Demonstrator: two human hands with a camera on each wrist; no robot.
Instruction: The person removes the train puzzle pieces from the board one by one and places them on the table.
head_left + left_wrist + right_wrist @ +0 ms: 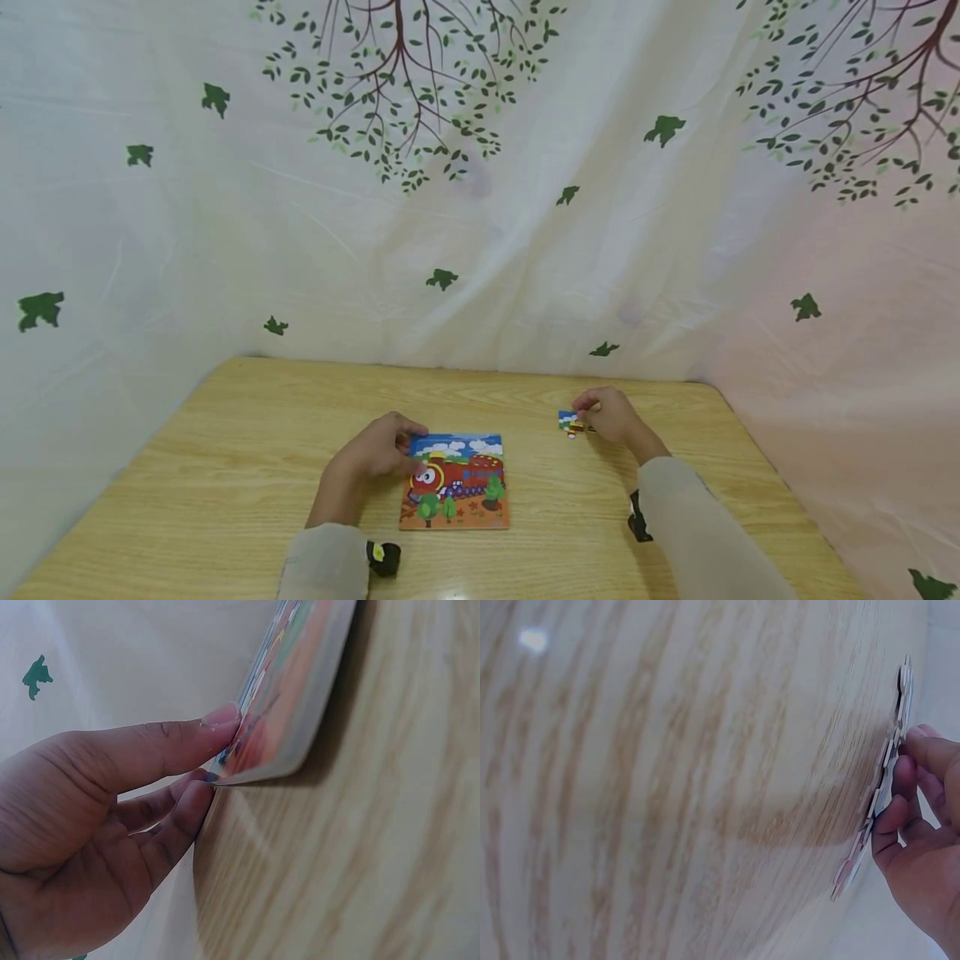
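Wood-grain table [195,483]: one train picture board [461,492], near the middle, left edge pinched by your left hand [377,447]; small picture pieces [567,421], farther right, your right hand [613,417] touching them, whether gripping cannot be told; behind, white printed cloth [322,250].

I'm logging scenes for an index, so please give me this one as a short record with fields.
Left side: left hand pinches the train picture board at its left edge
Right side: right hand touches small puzzle pieces; a firm grip is unclear
Surface: wood-grain table
Backdrop: pale cloth with printed branches
Clothing: light sleeves
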